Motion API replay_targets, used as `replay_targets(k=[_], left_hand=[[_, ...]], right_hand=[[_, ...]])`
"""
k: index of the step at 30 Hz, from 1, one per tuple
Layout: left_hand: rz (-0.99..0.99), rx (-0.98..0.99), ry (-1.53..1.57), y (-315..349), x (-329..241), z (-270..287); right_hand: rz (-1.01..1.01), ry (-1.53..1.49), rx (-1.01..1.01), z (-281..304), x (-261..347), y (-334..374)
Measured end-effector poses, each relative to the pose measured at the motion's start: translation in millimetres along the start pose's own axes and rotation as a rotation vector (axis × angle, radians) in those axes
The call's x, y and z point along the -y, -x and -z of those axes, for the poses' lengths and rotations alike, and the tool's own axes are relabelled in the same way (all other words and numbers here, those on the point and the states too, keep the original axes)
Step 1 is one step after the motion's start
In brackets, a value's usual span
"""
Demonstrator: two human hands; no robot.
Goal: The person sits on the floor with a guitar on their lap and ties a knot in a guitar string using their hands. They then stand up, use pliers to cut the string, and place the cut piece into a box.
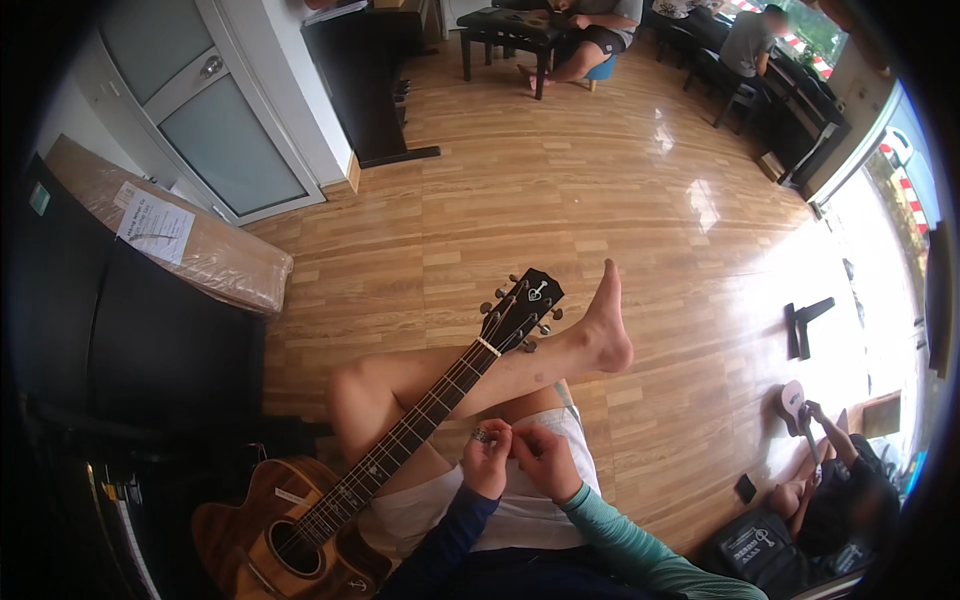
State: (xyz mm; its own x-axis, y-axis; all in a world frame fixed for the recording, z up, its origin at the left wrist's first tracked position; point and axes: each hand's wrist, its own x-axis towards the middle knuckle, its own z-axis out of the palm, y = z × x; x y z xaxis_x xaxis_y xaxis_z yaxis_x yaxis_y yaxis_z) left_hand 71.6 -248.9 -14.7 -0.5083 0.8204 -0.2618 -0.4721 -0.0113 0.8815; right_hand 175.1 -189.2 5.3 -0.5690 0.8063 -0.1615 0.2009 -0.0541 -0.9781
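Note:
An acoustic guitar (300,520) with a brown body lies across my lap. Its neck (425,415) runs up to the right and its black headstock (525,300) sits over my crossed bare leg (560,355). My left hand (486,458), in a dark blue sleeve with a ring on one finger, is just right of the neck. My right hand (547,462), in a teal sleeve, is beside it. Both hands have curled fingers and their fingertips meet above my white shorts (520,515). I cannot tell whether anything small is pinched between them.
A black upright piano (130,340) stands at my left, behind it a wrapped cardboard box (215,255) and a glazed door (215,140). A person sits on the floor at lower right with a small guitar (792,400), a black bag (760,545) and a phone (745,487). More people sit at the far end, near a black bench (510,28).

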Motion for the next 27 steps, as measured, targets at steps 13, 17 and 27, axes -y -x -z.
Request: replay_targets(k=[13, 17, 27], left_hand=[[-0.897, 0.039, -0.887, -1.7, -39.5, -11.5], [-1.007, 0.111, -0.890, -6.0, -35.0, -3.5], [-1.096, 0.302, -0.885, -11.2, -9.3, 12.5]], right_hand=[[-0.190, -0.141, 0.151, 21.6, 29.9, 1.1], [-0.200, -0.103, 0.167, 24.9, 38.6, 2.5], [-0.403, -0.042, 0.228, 44.5, 48.2, 1.5]])
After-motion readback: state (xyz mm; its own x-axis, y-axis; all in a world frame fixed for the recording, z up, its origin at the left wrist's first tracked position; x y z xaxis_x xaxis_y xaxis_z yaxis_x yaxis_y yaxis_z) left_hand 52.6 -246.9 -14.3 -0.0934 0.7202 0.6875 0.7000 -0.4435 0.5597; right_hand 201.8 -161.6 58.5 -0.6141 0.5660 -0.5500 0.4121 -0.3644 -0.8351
